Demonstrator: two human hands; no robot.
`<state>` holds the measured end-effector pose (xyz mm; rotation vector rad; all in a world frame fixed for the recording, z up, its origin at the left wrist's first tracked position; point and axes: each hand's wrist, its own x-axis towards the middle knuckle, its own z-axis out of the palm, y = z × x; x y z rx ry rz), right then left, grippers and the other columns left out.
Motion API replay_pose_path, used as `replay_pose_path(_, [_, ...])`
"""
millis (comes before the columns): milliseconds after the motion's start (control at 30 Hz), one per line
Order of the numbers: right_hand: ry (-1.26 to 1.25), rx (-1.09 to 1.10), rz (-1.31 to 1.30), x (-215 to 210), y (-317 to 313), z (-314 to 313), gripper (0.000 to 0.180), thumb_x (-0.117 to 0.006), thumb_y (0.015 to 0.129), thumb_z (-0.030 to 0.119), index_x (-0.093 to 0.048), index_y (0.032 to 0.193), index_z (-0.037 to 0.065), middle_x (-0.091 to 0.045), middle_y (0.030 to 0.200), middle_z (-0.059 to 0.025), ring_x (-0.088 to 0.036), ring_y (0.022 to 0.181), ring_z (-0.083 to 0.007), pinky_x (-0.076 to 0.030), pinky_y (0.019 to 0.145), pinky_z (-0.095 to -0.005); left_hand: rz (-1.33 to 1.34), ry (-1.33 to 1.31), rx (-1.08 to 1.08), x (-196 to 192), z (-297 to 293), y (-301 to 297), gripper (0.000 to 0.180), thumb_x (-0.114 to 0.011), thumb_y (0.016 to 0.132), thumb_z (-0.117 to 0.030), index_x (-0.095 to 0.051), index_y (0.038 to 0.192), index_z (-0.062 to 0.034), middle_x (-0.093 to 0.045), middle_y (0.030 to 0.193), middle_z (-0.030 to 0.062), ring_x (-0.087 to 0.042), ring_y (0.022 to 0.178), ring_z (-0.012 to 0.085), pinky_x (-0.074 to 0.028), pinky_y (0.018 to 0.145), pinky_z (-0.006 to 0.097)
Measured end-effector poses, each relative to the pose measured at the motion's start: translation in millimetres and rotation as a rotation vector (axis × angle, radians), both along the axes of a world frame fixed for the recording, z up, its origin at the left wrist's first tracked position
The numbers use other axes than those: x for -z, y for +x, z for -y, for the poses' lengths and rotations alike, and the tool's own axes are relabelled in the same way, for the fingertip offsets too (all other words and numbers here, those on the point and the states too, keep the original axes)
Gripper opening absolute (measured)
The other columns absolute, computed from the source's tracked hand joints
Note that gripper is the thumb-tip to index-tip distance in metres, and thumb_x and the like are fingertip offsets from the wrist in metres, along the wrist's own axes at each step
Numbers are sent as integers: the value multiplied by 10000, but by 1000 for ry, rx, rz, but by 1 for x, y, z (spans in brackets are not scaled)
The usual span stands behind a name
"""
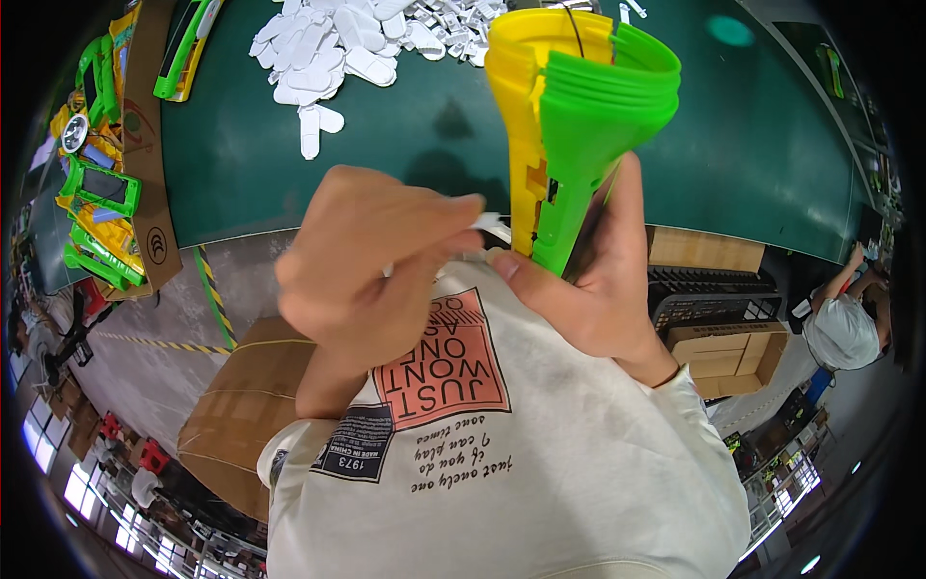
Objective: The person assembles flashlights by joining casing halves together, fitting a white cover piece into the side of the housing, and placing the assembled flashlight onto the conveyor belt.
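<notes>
The yellow-green housing (596, 130) could split if your clasping right hand (605, 294) slackens. Your left hand (362, 256) curls (any pinch is unclear).

I count one table (762, 183), one left hand (362, 256), one right hand (608, 299), one flashlight body (603, 121) and one heap of white plastic pieces (318, 63), overlapped past counting. Surrounding units: one black crate (714, 297), one large carton (246, 410) at left, one open carton (723, 357) at right, one box (154, 198) of casings (101, 185), quantity indeterminate.

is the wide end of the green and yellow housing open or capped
Open: the housing has nothing covering its top, showing its hollow inside.
</notes>
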<state>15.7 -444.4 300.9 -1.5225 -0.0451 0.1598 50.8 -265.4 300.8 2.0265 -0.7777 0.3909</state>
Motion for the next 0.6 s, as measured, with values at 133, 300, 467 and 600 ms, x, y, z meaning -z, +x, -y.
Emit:
replay_pose_path(133, [64,-26,-6,0,1,-3,715,-664,737,-25,-259,1326,-12,-500,1129,-109,-488,1080,-162,-390,926,-310,-490,-788,64,3,8,-10,298,-694,786,-6,-496,1009,-9,-610,789,132,-584,663,203,-493,578,287])
replay_pose_path(300, [121,-15,-27,-2,1,-6,707,-647,712,-92,-288,1309,30,-449,1126,-41,-472,1049,-123,-403,884,-281,-759,-885,-26,-2,13,-8,384,-670,825,-41,-449,1136,8,-602,834,130,-592,656,186,-499,541,259])
replay_pose_path(467, [147,-17,-63,-2,2,-7,710,-643,717,-91,-287,1321,25,-462,1127,-47,-479,1054,-124,-414,886,-284,-822,-891,5,2,11,-8,414,-640,817,11,-448,1185,20,-606,856,137,-605,680,184,-504,551,263])
replay_pose_path(600, [90,-25,-110,-7,3,-6,693,-642,725,-84,-302,1319,20,-483,1111,-52,-492,1014,-115,-423,854,-269,-718,-811,-30,3,12,-9,362,-620,808,46,-490,1145,26,-613,870,144,-614,671,189,-513,560,265])
